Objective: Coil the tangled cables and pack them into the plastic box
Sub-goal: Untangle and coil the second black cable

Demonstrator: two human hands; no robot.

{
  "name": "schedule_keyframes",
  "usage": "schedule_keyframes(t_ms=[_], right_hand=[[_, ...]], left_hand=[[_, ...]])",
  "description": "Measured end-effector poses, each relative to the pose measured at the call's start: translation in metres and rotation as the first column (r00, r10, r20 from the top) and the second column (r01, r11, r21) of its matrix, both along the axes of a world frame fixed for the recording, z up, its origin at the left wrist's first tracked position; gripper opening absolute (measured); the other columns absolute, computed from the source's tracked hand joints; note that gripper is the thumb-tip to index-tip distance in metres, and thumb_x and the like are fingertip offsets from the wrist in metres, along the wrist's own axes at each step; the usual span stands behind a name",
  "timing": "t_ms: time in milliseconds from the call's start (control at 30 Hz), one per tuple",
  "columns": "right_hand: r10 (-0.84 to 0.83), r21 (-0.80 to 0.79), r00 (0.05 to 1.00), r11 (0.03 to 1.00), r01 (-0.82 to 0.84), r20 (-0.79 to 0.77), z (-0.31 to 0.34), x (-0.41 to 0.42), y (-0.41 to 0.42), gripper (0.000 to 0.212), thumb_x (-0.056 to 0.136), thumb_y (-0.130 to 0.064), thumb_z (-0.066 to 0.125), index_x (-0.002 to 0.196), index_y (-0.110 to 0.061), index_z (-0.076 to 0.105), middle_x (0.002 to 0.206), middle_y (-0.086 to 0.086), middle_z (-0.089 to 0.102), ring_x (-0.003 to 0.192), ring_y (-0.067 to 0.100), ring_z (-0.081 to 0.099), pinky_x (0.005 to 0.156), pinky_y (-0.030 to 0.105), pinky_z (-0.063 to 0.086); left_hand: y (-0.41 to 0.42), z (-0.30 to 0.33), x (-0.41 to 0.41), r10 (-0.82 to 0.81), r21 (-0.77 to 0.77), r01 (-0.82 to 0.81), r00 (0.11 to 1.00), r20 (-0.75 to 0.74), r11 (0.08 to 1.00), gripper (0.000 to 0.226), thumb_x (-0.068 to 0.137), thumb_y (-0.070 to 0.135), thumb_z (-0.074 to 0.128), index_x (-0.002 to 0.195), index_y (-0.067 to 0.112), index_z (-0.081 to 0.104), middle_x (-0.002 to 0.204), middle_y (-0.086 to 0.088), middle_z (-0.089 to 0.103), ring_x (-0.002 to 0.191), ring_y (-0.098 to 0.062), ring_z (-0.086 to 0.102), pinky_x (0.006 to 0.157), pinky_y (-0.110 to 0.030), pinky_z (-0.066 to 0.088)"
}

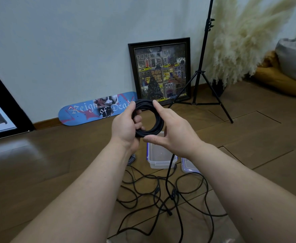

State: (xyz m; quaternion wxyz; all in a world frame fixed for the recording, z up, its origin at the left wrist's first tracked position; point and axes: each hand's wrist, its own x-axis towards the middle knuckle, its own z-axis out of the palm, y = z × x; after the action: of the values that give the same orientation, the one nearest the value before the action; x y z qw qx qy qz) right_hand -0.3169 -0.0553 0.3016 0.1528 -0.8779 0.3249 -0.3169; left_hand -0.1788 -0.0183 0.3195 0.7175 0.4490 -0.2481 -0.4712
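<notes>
Over a wooden floor [56, 163], above the plastic box [158, 155], the left hand [126, 127] grips the black cable coil [148, 118]; the right hand [171, 130], fingers straight, steadies it. The trailing cable [169, 172] may snag in the tangled cables [161, 199], pulling loops loose.

We see a wooden floor [73, 155] carrying loose black cables [161, 195] in a tangle, a clear plastic box [158, 156], its lid [187, 166] just beside, a light tripod [199, 85], a framed picture [161, 71] and a skateboard deck [91, 109] at the wall.
</notes>
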Motion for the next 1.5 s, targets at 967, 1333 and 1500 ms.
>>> schedule_keyframes(t_ms=[967, 1333, 1500], right_hand=[[-0.239, -0.218, 0.870, 0.908, 0.358, 0.431, -0.014, 0.006, -0.021, 0.038, 0.094, -0.036, 0.044, 0.101, -0.012, 0.072, 0.089, 0.005, 0.070, 0.077, 0.028, 0.067, 0.061, 0.043, 0.055], [-0.220, 0.122, 0.897, 0.975, 0.187, 0.384, -0.002, 0.005, -0.013, 0.028, 0.101, -0.027, 0.049, 0.125, -0.025, 0.063, 0.114, -0.002, 0.056, 0.103, 0.012, 0.055, 0.083, 0.026, 0.041], [-0.162, 0.344, 0.861, 0.939, -0.016, 0.482, -0.003, 0.007, -0.011, 0.031, 0.103, -0.034, 0.041, 0.125, -0.027, 0.062, 0.084, -0.016, 0.061, 0.069, 0.008, 0.056, 0.071, 0.027, 0.044]], left_hand=[[0.003, -0.005, -0.024, -0.154, 0.026, 0.152, 0.952, 0.263, 0.988, 0.029, 0.097, 0.034, 0.055, 0.079, 0.012, 0.054, 0.050, 0.010, 0.028, 0.042, -0.005, 0.023, 0.048, -0.022, 0.025], [0.002, -0.002, -0.017, -0.171, 0.025, 0.170, 0.953, 0.248, 0.985, 0.025, 0.099, 0.029, 0.054, 0.082, 0.011, 0.053, 0.048, 0.010, 0.030, 0.041, -0.005, 0.023, 0.042, -0.018, 0.026], [0.002, -0.005, -0.017, -0.165, 0.009, 0.172, 0.929, 0.330, 0.985, 0.026, 0.100, 0.029, 0.053, 0.081, 0.012, 0.055, 0.047, 0.011, 0.032, 0.041, -0.005, 0.026, 0.043, -0.020, 0.030]])
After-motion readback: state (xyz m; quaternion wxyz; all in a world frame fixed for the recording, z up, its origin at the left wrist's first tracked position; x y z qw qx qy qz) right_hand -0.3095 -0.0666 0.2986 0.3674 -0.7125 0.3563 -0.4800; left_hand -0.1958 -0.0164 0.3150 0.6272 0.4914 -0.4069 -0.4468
